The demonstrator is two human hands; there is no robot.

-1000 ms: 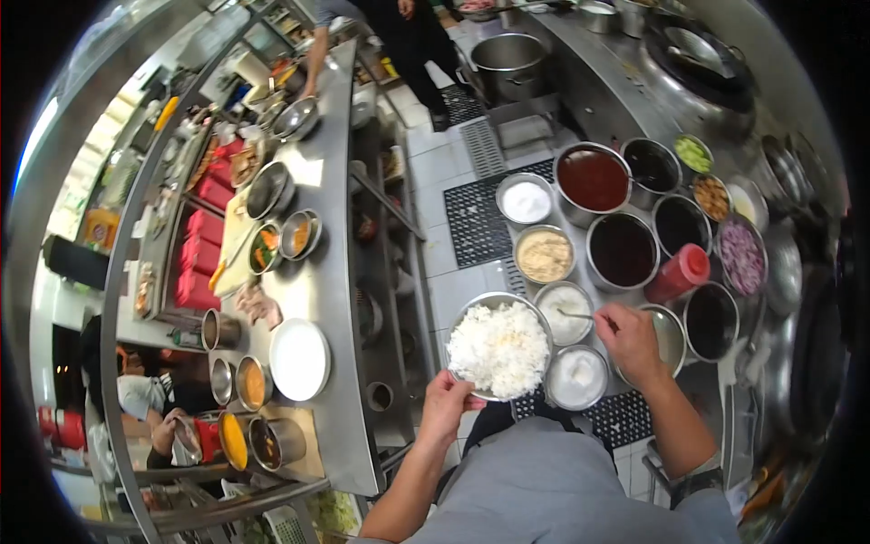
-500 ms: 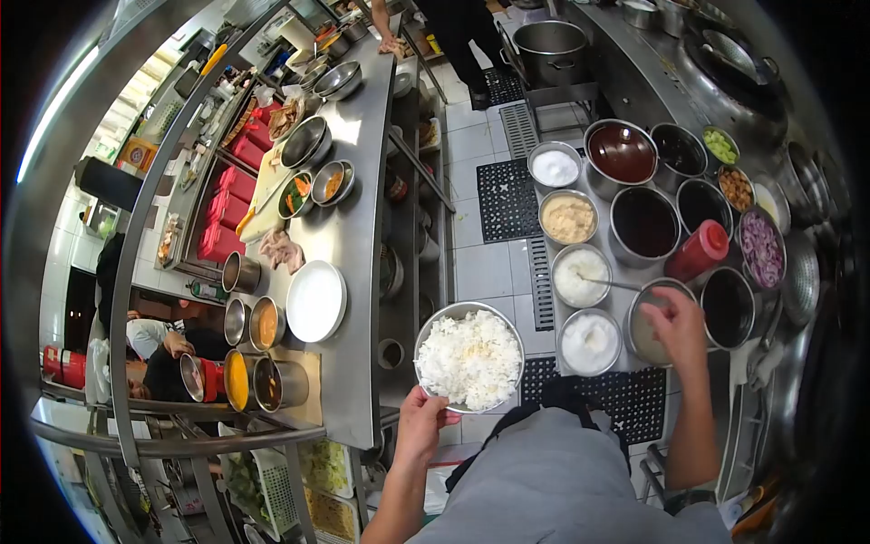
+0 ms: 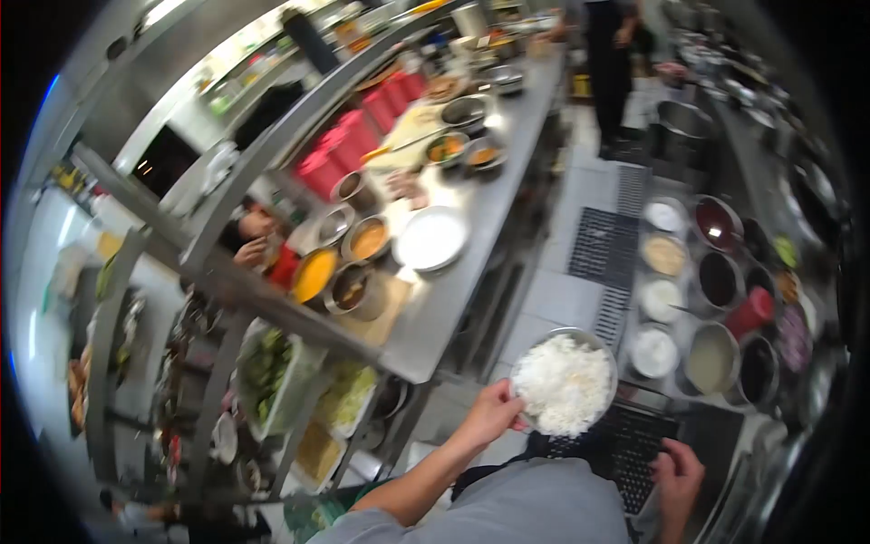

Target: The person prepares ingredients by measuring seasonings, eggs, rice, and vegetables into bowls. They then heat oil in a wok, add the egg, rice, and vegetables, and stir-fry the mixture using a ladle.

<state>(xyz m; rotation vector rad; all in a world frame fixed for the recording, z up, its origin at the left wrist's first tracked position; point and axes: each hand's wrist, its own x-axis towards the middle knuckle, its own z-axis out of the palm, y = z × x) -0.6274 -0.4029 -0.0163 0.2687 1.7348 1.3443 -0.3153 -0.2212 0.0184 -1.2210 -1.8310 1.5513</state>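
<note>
My left hand (image 3: pixel 494 410) grips the near-left rim of a round metal bowl (image 3: pixel 611 355). White cooked rice (image 3: pixel 564 385) heaps up inside it, and the bowl is held out in front of my body. My right hand (image 3: pixel 678 471) hangs low at my right side, away from the containers. Its fingers are loosely curled and somewhat blurred, with nothing visible in them. Nearest above that hand stand a pot of pale liquid (image 3: pixel 711 359) and a small container of white powder (image 3: pixel 654 352).
Pots of dark sauce (image 3: pixel 720 279) and a red squeeze bottle (image 3: pixel 750 312) stand at right. A steel counter (image 3: pixel 430 317) at left bears a white plate (image 3: pixel 432 238) and sauce pots. Bins of greens (image 3: pixel 272 372) sit below. Black mats (image 3: pixel 603 243) lie on the floor. Other people stand beyond.
My view has swung to the left. My right hand has dropped from over the seasoning containers to my side. The rice bowl stays in my left hand.
</note>
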